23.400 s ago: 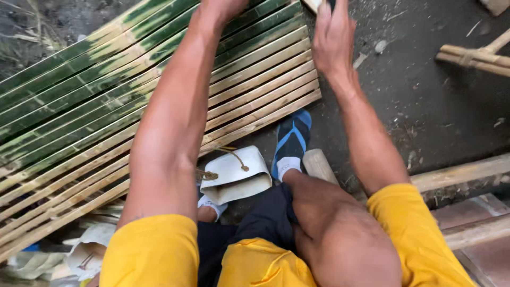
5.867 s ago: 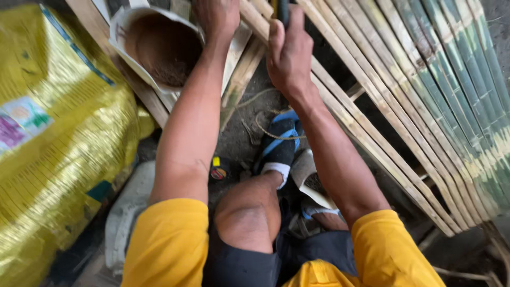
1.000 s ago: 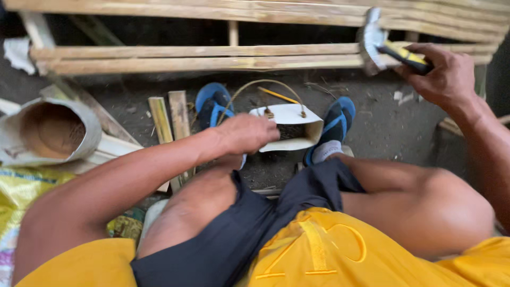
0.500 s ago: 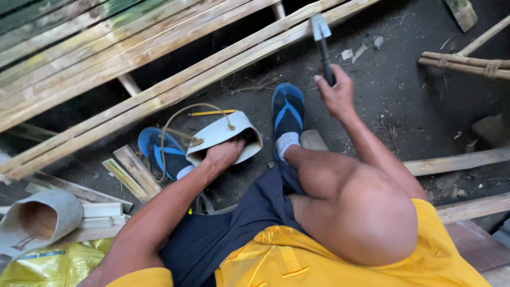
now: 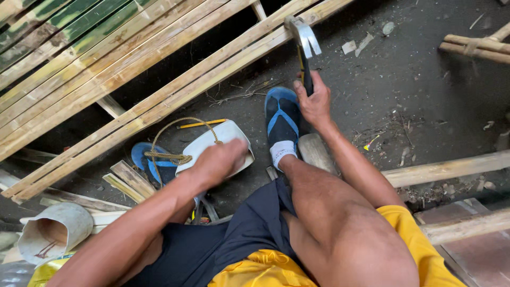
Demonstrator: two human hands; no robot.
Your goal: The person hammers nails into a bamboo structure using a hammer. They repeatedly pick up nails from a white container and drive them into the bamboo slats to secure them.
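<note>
A seated person's right hand (image 5: 314, 103) wraps its grip firmly around the dark handle of a claw hammer (image 5: 303, 48), whose steel head points up and away, its claw toward the right, just above a long bamboo slat frame (image 5: 159, 101) that crosses the ground diagonally. The hammer rises straight out of the fist, the handle showing a yellow stripe below the bright metal head. The left hand (image 5: 218, 162) reaches into a white container (image 5: 223, 139) lying on the dirt floor between two feet in blue sandals (image 5: 281, 114); the fingers are curled and partly hidden inside it, so whether they grasp anything cannot be told. A loop of rope (image 5: 164, 154) is tied to the container. Off to the lower left sits a rolled grey sack (image 5: 56, 228) with its mouth open.
</note>
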